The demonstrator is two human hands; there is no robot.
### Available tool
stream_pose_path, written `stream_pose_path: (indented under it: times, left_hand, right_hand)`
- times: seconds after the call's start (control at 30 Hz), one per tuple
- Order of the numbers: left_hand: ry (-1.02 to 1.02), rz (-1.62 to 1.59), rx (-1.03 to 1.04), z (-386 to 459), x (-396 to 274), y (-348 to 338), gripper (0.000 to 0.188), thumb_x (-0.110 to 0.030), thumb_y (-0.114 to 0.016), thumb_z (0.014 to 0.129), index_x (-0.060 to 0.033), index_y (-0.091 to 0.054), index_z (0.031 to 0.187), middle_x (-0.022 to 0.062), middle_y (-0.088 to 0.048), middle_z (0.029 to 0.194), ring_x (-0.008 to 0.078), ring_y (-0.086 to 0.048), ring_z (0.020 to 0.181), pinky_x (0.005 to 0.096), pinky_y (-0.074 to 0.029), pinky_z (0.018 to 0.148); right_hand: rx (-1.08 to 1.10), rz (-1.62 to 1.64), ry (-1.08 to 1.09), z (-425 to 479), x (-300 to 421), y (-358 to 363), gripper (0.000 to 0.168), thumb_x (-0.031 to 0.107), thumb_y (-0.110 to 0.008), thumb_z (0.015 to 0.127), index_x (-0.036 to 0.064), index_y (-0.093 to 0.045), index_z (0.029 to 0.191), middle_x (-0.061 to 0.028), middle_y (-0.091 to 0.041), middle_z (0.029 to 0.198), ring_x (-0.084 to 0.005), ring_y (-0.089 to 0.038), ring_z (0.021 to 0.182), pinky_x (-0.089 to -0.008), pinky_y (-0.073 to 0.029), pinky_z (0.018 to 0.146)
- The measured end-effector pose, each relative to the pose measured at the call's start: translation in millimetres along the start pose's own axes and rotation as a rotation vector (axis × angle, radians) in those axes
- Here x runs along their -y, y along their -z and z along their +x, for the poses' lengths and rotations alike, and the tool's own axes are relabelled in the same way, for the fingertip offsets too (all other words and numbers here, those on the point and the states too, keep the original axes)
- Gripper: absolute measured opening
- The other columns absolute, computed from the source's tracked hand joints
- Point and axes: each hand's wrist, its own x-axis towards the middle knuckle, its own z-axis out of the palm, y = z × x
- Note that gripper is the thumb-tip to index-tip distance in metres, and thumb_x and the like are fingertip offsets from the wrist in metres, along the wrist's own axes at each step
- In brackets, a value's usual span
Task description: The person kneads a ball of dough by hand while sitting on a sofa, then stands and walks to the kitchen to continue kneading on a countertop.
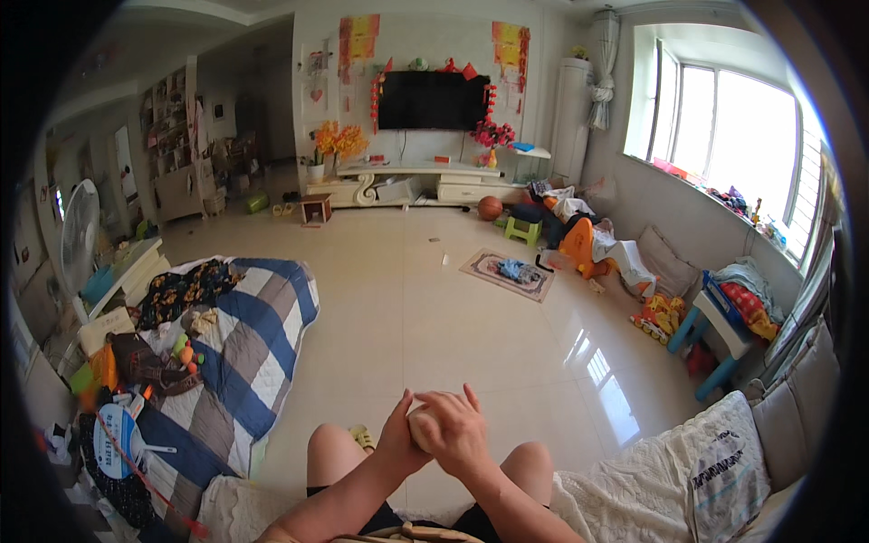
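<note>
A pale, rounded object (422,430) is cupped between my two hands, above my knees; most of it is hidden, and I cannot tell what it is. My left hand (399,434) wraps it from the left, thumb pointing up. Across its top and right side lies my right hand (458,427), with the fingers bent and somewhat spread. In my lap, at the bottom edge, a tan item (414,534) is partly visible, too cut off to name.
A bed with a checked quilt (261,339) stands left, holding clothes and a hand fan (115,441). At right are a sofa with a white cover (624,475) and a child's table (721,326). A mat (485,271) and a basketball (489,208) lie on the tiled floor (380,326).
</note>
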Motion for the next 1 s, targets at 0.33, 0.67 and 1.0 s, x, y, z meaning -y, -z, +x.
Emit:
stream_pose_path:
  times: [0.33, 0.67, 1.0]
  left_hand:
    - [-0.041, -0.131, 0.261, 10.3, 11.8, 22.8, 0.05, -0.038, -0.021, 0.104, -0.0036, -0.056, 0.114, 0.0118, -0.059, 0.113, 0.0211, -0.055, 0.113, 0.0372, -0.044, 0.099]
    - [-0.004, 0.115, -0.114, 11.9, 3.5, 8.4, 0.068, -0.064, -0.023, 0.097, -0.0098, -0.047, 0.131, 0.0069, -0.053, 0.128, 0.0237, -0.049, 0.125, 0.0425, -0.04, 0.104]
    - [0.052, 0.001, -0.027, -1.4, 6.9, -0.1, 0.054, -0.05, -0.025, 0.103, -0.0063, -0.054, 0.113, 0.0106, -0.059, 0.115, 0.0231, -0.057, 0.112, 0.039, -0.046, 0.099]
  right_hand:
    - [-0.085, 0.017, 0.21, -1.9, 10.5, -8.3, 0.006, 0.009, -0.06, 0.082, 0.004, -0.056, 0.084, -0.0156, -0.056, 0.083, -0.0368, -0.055, 0.083, -0.0502, -0.045, 0.085]
    - [-0.113, 0.748, -0.371, 2.2, -28.5, -15.1, 0.025, 0.02, -0.049, 0.098, 0.001, -0.065, 0.094, -0.0082, -0.068, 0.093, -0.0204, -0.063, 0.086, -0.0349, -0.048, 0.083]
    - [-0.091, -0.098, 0.114, -7.4, 20.4, 6.5, 0.014, 0.021, -0.061, 0.086, 0.008, -0.063, 0.091, -0.0114, -0.063, 0.089, -0.0315, -0.06, 0.09, -0.048, -0.04, 0.092]
